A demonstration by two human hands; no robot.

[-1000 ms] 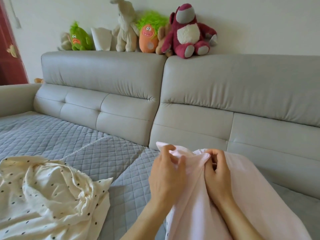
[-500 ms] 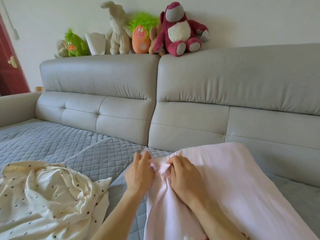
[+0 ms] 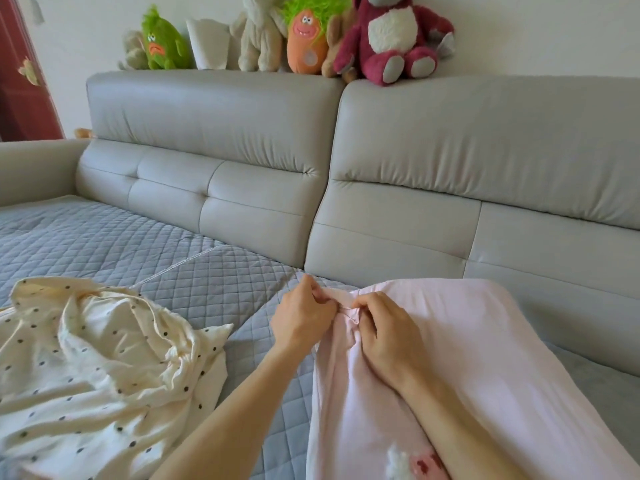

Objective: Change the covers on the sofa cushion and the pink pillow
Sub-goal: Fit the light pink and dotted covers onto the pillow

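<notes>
The pink pillow lies on the sofa seat at the lower right, in a pale pink cover with a small printed figure near the bottom edge. My left hand pinches the cover's gathered edge at the pillow's far left corner. My right hand pinches the same edge just to the right, fingers curled into the fabric. A crumpled cream cover with dark dots lies loose on the seat at the lower left.
A grey quilted mat covers the seat of the grey leather sofa. Several plush toys sit along the top of the backrest. The sofa arm is at the left, a dark red door behind it.
The pillow has dropped lower and flatter onto the seat. Both hands moved left and down along its edge and now pinch the fabric at the corner.
</notes>
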